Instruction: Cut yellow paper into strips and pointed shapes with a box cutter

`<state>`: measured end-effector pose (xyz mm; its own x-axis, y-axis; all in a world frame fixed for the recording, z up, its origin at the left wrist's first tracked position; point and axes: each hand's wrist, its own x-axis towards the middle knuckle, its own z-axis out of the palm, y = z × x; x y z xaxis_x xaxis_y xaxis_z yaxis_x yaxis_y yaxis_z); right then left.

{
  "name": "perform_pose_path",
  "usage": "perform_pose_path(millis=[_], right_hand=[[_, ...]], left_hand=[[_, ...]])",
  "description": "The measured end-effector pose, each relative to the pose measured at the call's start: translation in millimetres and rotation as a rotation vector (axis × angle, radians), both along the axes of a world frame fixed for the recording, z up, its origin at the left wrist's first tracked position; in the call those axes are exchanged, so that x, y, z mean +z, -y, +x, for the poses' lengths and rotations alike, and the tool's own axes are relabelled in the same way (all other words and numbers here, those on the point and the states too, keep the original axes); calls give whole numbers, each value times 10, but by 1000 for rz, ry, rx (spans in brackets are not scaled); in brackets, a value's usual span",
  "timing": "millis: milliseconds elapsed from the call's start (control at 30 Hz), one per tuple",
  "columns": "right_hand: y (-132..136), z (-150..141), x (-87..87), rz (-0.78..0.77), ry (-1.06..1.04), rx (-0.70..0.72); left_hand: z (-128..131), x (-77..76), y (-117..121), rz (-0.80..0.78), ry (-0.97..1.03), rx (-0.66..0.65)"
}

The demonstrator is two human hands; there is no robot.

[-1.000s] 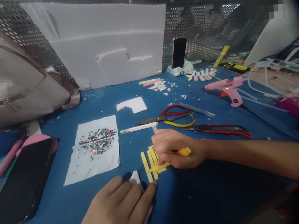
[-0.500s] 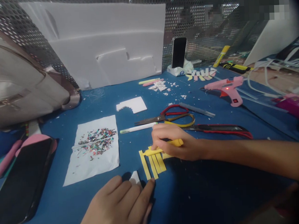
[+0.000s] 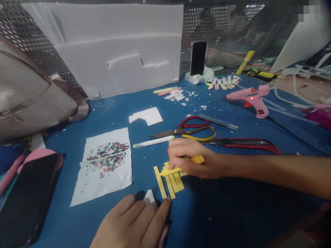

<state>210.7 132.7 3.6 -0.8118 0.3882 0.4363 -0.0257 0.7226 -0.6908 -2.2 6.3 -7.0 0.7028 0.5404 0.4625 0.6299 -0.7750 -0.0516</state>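
Note:
My right hand [image 3: 191, 160] is closed around a yellow cutter [image 3: 183, 165], its tip resting on several yellow foam strips [image 3: 169, 181] that lie side by side on the blue table. My left hand [image 3: 133, 226] lies flat near the front edge, fingers stretched out. Its fingertips press the near end of the strips and cover most of a small white foam scrap [image 3: 149, 197].
A white paper with glitter bits [image 3: 104, 164] lies left of the strips. Behind my right hand are a white pen [image 3: 152, 141], red-and-yellow scissors [image 3: 190, 129], a red utility knife [image 3: 244, 143] and a pink glue gun [image 3: 251, 97]. A phone [image 3: 24, 201] lies at the left.
My right hand drew the yellow cutter away from me across the strips, from their near part to their far part. My left hand stayed in place.

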Motion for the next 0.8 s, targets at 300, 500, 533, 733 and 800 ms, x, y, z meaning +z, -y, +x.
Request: perform_pose_path(millis=[300, 500, 533, 733, 800], right_hand=[[8, 1, 4, -21, -15, 9], [3, 4, -22, -51, -20, 121], [-1, 7, -27, -56, -20, 132], [-11, 21, -29, -62, -12, 191], [-8, 23, -27, -63, -16, 179]], left_hand=[[6, -3, -25, -10, -14, 4], [0, 16, -17, 20, 8, 4], [-2, 12, -14, 18, 8, 3], [-5, -13, -11, 15, 10, 7], [-10, -5, -8, 16, 13, 5]])
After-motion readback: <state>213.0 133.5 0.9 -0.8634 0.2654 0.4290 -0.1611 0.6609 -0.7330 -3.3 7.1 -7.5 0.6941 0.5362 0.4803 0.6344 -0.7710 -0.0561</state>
